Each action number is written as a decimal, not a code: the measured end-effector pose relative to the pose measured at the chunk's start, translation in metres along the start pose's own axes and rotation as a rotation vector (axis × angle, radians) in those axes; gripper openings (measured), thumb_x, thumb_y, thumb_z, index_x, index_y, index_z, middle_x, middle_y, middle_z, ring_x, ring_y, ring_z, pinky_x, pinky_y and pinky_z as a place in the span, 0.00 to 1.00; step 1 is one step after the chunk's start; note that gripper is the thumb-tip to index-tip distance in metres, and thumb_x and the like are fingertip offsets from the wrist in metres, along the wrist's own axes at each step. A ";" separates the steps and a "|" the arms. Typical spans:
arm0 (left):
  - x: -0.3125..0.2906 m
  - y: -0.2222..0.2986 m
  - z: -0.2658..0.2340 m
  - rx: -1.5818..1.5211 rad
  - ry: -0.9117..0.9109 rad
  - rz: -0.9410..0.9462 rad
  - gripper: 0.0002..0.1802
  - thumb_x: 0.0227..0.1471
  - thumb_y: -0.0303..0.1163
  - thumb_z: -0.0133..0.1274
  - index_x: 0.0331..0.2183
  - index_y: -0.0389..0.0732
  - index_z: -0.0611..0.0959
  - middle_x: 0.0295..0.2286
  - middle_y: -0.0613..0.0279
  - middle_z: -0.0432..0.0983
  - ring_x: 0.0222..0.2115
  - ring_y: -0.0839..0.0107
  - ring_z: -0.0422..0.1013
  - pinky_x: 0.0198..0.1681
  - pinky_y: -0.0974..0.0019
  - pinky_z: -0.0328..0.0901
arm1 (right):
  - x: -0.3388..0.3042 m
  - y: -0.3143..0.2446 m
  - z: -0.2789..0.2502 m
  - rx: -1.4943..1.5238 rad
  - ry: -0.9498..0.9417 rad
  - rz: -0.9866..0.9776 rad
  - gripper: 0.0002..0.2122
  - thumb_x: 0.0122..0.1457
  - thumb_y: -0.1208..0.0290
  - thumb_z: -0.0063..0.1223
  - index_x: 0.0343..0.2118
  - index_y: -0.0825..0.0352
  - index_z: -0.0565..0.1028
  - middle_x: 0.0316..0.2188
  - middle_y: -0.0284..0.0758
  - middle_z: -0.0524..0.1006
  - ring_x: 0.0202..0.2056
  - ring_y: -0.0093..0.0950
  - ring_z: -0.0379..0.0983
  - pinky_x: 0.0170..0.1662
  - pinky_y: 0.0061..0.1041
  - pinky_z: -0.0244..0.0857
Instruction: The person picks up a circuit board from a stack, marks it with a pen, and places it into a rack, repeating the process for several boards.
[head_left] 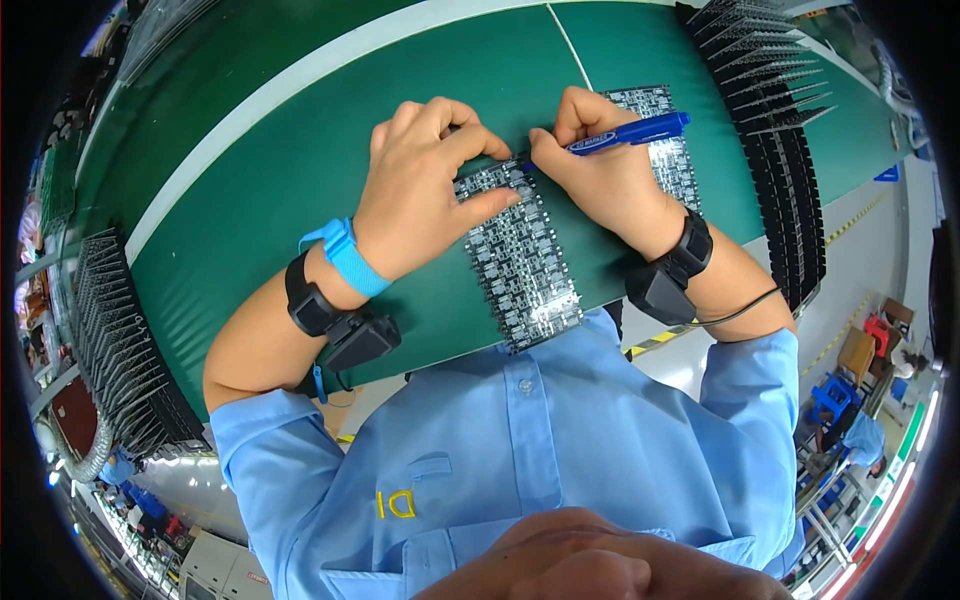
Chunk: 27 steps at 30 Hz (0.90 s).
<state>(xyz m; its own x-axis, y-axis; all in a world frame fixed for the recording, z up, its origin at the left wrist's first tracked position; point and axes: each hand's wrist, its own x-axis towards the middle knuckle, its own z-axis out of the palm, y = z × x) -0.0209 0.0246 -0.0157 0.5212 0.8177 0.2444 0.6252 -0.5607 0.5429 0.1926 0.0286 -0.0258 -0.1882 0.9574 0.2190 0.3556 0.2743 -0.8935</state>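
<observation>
Two bare hands meet my view near the upper centre of the frame. The right hand (615,185) is closed on a blue pen (640,130), its barrel slanting up to the right. The left hand (425,180), just beside it, has its thumb and forefinger apart: the thumb lies on the face of a board (520,260), and the forefinger comes down at its upper edge. That board sits in the centre of the frame, its lower end by the shirt (600,400). The pen's tip is at the board's upper right corner; it shows so small from here that I can't be sure it touches.

On the left wrist I see a blue band (350,258) and a black strap (308,295); another black strap (690,245) circles the right. A second board (672,165) lies partly behind the right hand, at upper right. Both are on a green table (300,220). Farther out, I have one black rack (785,190) at the upper right and another black rack (130,340) at the left edge.
</observation>
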 end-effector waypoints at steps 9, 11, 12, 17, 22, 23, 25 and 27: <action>0.003 0.001 0.000 -0.009 -0.023 -0.033 0.19 0.37 0.38 0.72 0.35 0.46 0.86 0.39 0.67 0.71 0.41 0.62 0.65 0.49 0.59 0.57 | 0.000 0.000 -0.001 0.026 -0.005 0.017 0.15 0.53 0.78 0.60 0.20 0.64 0.62 0.16 0.26 0.60 0.21 0.16 0.55 0.23 0.22 0.51; 0.002 0.001 0.000 -0.014 -0.020 -0.030 0.19 0.37 0.38 0.72 0.35 0.46 0.86 0.39 0.67 0.71 0.41 0.62 0.65 0.49 0.59 0.57 | -0.001 0.000 -0.001 0.034 -0.004 0.011 0.16 0.54 0.80 0.61 0.20 0.64 0.62 0.17 0.24 0.60 0.22 0.14 0.54 0.24 0.20 0.49; 0.002 0.000 0.000 -0.015 -0.019 -0.027 0.19 0.37 0.38 0.72 0.35 0.46 0.86 0.39 0.67 0.71 0.41 0.62 0.65 0.49 0.59 0.57 | -0.001 0.000 -0.001 0.039 -0.005 0.008 0.16 0.54 0.80 0.61 0.19 0.64 0.62 0.17 0.23 0.60 0.22 0.13 0.53 0.24 0.19 0.49; 0.002 0.001 0.000 -0.017 -0.025 -0.039 0.18 0.37 0.38 0.72 0.34 0.46 0.86 0.39 0.67 0.71 0.42 0.63 0.65 0.50 0.59 0.57 | -0.001 -0.001 0.000 0.026 -0.012 0.013 0.16 0.54 0.81 0.60 0.19 0.64 0.62 0.17 0.23 0.59 0.22 0.13 0.52 0.24 0.19 0.48; 0.002 0.000 0.001 -0.015 -0.022 -0.037 0.18 0.37 0.38 0.72 0.34 0.46 0.86 0.39 0.67 0.71 0.42 0.63 0.65 0.50 0.59 0.57 | -0.001 -0.002 0.000 0.011 -0.008 0.019 0.16 0.54 0.80 0.61 0.19 0.65 0.62 0.17 0.23 0.59 0.22 0.13 0.52 0.24 0.20 0.48; 0.001 0.000 0.001 -0.015 -0.020 -0.033 0.18 0.37 0.38 0.72 0.34 0.46 0.86 0.39 0.67 0.71 0.42 0.63 0.65 0.50 0.59 0.57 | -0.001 -0.002 0.000 0.005 -0.009 0.016 0.16 0.54 0.80 0.61 0.19 0.65 0.62 0.17 0.23 0.59 0.22 0.13 0.52 0.24 0.20 0.48; 0.001 0.000 0.001 -0.014 -0.015 -0.026 0.18 0.37 0.38 0.72 0.34 0.46 0.86 0.39 0.67 0.71 0.42 0.63 0.65 0.50 0.59 0.57 | -0.001 -0.002 0.000 -0.001 -0.012 0.013 0.16 0.54 0.80 0.61 0.19 0.65 0.62 0.17 0.23 0.59 0.22 0.13 0.52 0.24 0.20 0.48; 0.002 0.000 0.001 -0.014 -0.014 -0.025 0.18 0.37 0.38 0.72 0.34 0.46 0.86 0.39 0.67 0.71 0.42 0.63 0.65 0.50 0.59 0.57 | -0.001 -0.003 -0.001 -0.013 -0.020 0.011 0.16 0.54 0.80 0.61 0.20 0.65 0.62 0.17 0.23 0.60 0.22 0.13 0.53 0.24 0.19 0.49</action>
<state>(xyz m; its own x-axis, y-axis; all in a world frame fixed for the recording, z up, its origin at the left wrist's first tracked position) -0.0194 0.0257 -0.0164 0.5138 0.8294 0.2192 0.6302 -0.5383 0.5596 0.1925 0.0273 -0.0226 -0.2023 0.9584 0.2013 0.3693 0.2651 -0.8907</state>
